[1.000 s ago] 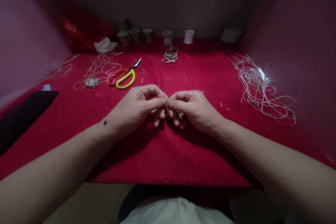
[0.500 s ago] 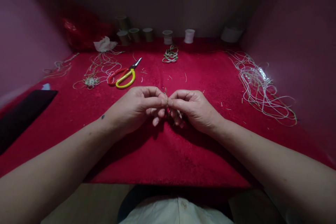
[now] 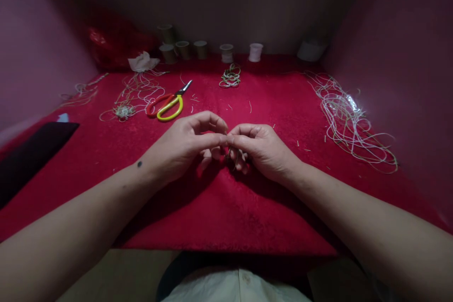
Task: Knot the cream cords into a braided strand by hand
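My right hand pinches a thin greenish cord between thumb and forefinger. Part of the cord hangs below by the curled fingers. Right beside it, my left hand has its thumb and forefinger parted, the thumb tip meeting the right fingertips. Nothing shows plainly between the left fingers. Where the fingertips meet, they hide the upper end of the cord. Beyond my left hand lie scissors with one red and one yellow handle, blades pointing away.
Loose cord lies in a tangle at right and another bundle at left. A small heap of knotted cord sits at back centre, before several spools. Cord snippets dot the red cloth. A black object lies at left.
My left forefinger has lifted away from its thumb, parting the earlier pinch on the cord. My right hand stays pinched in nearly the same place.
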Demonstrator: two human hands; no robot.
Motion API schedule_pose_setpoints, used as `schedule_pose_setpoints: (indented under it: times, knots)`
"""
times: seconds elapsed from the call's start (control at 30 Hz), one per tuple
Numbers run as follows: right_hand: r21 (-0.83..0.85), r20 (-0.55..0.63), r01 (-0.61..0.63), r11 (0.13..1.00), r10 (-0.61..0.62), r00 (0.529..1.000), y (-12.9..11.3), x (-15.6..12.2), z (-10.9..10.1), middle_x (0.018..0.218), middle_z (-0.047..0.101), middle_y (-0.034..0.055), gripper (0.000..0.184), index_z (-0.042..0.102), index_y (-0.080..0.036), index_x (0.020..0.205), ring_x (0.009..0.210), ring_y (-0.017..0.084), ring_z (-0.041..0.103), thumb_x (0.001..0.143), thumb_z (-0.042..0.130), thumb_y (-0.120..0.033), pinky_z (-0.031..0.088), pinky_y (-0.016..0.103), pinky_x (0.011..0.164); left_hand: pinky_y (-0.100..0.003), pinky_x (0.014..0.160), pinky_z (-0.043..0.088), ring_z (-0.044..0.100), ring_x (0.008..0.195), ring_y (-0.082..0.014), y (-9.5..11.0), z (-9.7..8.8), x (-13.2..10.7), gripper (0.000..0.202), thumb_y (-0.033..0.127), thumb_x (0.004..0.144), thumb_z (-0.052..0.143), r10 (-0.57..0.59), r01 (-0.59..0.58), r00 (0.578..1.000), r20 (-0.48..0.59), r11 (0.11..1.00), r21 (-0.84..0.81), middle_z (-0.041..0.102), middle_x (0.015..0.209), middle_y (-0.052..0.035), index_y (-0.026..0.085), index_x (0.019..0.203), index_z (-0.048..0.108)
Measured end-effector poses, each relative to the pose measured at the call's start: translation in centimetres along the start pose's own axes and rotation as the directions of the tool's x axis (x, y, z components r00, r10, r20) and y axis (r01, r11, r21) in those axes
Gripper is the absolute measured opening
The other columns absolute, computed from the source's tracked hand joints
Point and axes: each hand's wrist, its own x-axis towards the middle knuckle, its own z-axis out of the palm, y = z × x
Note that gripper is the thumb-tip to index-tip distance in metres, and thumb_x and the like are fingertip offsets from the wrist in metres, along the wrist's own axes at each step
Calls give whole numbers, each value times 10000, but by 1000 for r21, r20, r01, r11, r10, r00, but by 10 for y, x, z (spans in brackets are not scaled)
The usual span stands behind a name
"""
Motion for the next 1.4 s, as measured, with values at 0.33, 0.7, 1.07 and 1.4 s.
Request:
schedule_pose_setpoints:
  times: [0.33, 0.7, 1.07, 1.4]
  knots:
    - [-15, -4, -10, 1000, 10, 1000, -3, 0, 2, 518, 555, -36, 190, 551, -152, 645, 375, 63, 509, 798, 579, -262, 349, 160, 332, -173, 418, 405, 515, 439, -79, 7, 6, -4, 58, 178, 804, 596, 86, -83, 996, -20, 989, 124, 568, 532, 24, 163, 762, 559]
    - [57, 20, -8, 998, 7, 1000, -1, 0, 0, 536, 581, -38, 144, 571, -143, 690, 372, 62, 517, 781, 603, -251, 357, 147, 320, -165, 392, 405, 503, 415, -79, -3, 1, 1, 35, 166, 791, 609, 32, -28, 999, 40, 995, -99, 562, 515, 19, 164, 787, 574]
    - [32, 0, 15, 999, -15, 1000, 0, 1, 0, 441, 542, -41, 175, 577, -139, 661, 340, 63, 481, 782, 615, -258, 357, 144, 311, -170, 362, 415, 523, 361, -94, -2, 1, 2, 54, 130, 757, 616, 10, -8, 1000, 18, 995, -97, 592, 490, 10, 162, 793, 592]
    - [8, -62, -12, 1000, 13, 998, -4, 0, 3, 406, 497, -59, 143, 543, -154, 598, 315, 53, 409, 723, 596, -199, 298, 154, 291, -157, 356, 405, 508, 376, -81, -2, 3, 1, 54, 191, 779, 638, 10, -10, 1000, -4, 996, -83, 560, 481, 32, 175, 815, 601]
